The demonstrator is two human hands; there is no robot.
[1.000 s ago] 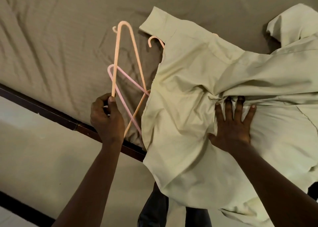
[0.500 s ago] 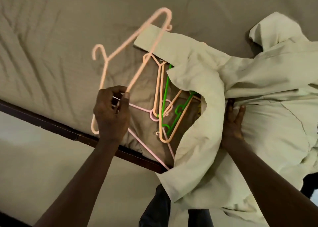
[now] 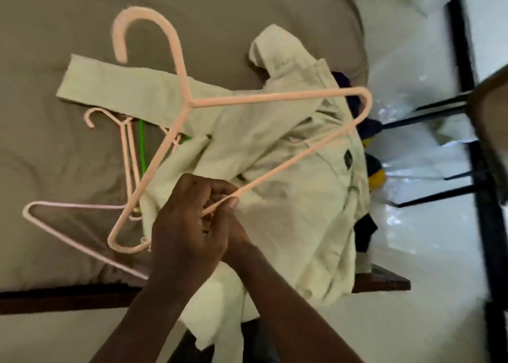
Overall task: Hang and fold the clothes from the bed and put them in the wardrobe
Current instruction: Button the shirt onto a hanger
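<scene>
Khaki sheeting is covering the wide bed [image 3: 68, 170], and most of the job is, by my reading, still waiting on it. No wardrobe is showing anywhere in the view, and nothing is hanging or folded yet.

Lying crumpled near the bed's edge is the pale cream cotton shirt [image 3: 288, 197], one sleeve stretching flat to the left and its hem spilling over the wooden bed rail [image 3: 55, 296]. Dark crumpled garments [image 3: 341, 79] are peeking out from under its far side, so more than one piece seems to be queuing.

Hovering over the shirt is the large peach plastic hanger [image 3: 247, 98], hook pointing away from the person; it is not yet sitting inside the collar or shoulders. Beside the shirt, a small heap of thin spare hangers in pink, peach and green [image 3: 129, 148] is resting on the sheet.

Both hands are bunching together at the held hanger's bottom bar. The left hand [image 3: 187, 225] is curling its fingers round that bar. The right hand [image 3: 236, 233] is tucking in behind it, mostly hidden, so I cannot tell how it is gripping.
</scene>
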